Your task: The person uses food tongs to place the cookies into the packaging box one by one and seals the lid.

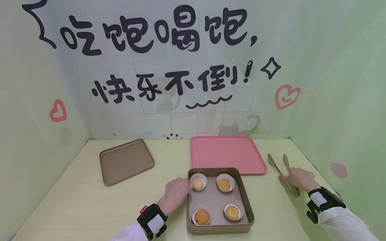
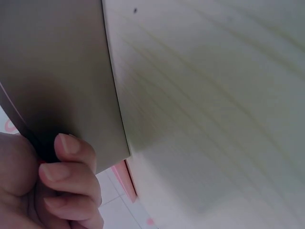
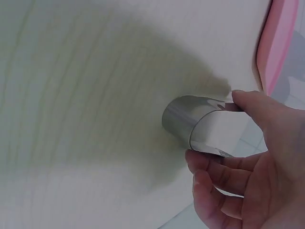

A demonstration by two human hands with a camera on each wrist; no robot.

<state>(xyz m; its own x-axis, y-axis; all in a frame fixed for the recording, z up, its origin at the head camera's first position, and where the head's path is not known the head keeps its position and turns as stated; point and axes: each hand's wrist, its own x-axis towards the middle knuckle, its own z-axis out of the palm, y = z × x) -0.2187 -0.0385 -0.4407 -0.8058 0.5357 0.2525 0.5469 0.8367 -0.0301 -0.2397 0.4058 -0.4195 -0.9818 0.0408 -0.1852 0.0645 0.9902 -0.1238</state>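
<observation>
A square brown baking pan (image 1: pixel 215 201) stands at the front middle with pastries in white paper cups inside: a pale tart (image 1: pixel 197 183), two cookies (image 1: pixel 224 184) and a swirled one (image 1: pixel 232 212). My left hand (image 1: pixel 177 193) pinches the pan's left wall near its far corner; in the left wrist view its curled fingers (image 2: pixel 69 174) lie against that wall's outer side. On the right, my right hand (image 1: pixel 300 179) holds metal tongs (image 1: pixel 275 164) between thumb and fingers, their tips pointing away. The tongs' rounded bend (image 3: pixel 186 119) shows close to the table in the right wrist view.
A pink tray (image 1: pixel 224 152) lies at the back, directly behind the pan. A flat brown tray (image 1: pixel 126 163) rests at an angle on the left of the table (image 1: pixel 75 201). Printed fabric walls (image 1: pixel 169 120) enclose the back and both sides.
</observation>
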